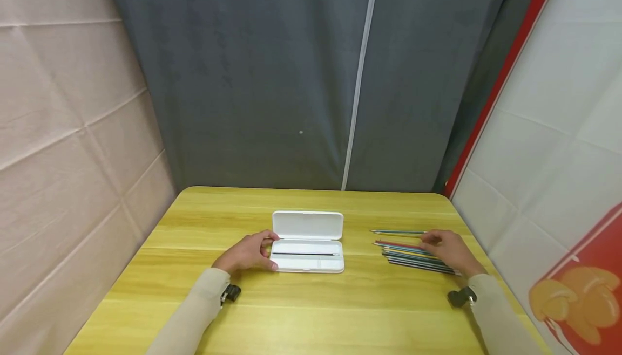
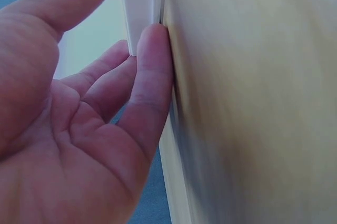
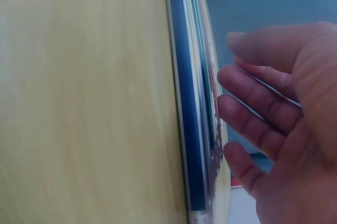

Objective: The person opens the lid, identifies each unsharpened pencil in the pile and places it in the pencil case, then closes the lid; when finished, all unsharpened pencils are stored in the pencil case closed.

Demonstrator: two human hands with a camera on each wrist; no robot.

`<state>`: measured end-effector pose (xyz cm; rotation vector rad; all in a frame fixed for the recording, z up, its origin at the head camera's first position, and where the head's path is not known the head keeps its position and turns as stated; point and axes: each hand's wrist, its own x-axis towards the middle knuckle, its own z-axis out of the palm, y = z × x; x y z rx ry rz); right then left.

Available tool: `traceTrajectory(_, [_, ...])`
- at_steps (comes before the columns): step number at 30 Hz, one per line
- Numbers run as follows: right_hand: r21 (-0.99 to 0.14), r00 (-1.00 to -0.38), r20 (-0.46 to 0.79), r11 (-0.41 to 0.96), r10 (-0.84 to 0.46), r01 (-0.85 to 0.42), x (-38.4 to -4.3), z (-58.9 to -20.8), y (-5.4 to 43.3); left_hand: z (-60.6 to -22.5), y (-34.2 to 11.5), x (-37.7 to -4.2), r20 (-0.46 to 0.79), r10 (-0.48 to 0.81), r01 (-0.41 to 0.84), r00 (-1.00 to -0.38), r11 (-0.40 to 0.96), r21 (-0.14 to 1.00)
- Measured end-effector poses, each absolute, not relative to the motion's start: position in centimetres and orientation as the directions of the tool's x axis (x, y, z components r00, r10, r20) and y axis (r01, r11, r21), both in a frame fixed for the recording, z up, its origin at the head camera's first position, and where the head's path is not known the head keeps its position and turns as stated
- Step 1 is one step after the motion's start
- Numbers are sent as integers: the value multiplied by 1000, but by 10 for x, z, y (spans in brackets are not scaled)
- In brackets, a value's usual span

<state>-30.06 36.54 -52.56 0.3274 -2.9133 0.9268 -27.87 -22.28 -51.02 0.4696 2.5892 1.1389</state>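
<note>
A white pencil case (image 1: 308, 266) lies with its lid (image 1: 307, 224) raised on the far side, a dark pencil (image 1: 303, 254) lengthwise inside it. My left hand (image 1: 250, 251) grips the case's left end, thumb at the near corner and index finger at the hinge side; in the left wrist view its fingers meet the white end wall. Several coloured pencils (image 1: 413, 256) lie in a bunch to the right. Over them hovers my right hand (image 1: 449, 248), its fingers loosely bent with nothing visible between them. One bluish pencil (image 1: 396, 231) lies apart behind the bunch, its right end at my right fingertips.
The yellow wooden table (image 1: 311, 312) ends at a grey curtain (image 1: 262, 85) at the back. Pale cloth walls (image 1: 73, 112) stand on both sides, the right one with a red printed area. A small dark device is strapped on each wrist.
</note>
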Motion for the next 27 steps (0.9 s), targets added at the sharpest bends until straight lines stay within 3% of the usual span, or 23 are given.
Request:
traceTrajectory(15, [-560, -963, 72, 788, -260, -255, -299, -530, 377, -513, -225, -282, -123, 393, 171, -911, 632, 755])
traceTrajectory(27, [-648, -972, -61, 750, -226, -134, -302, -528, 379, -511, -222, -281, -118, 391, 180, -913, 645, 743])
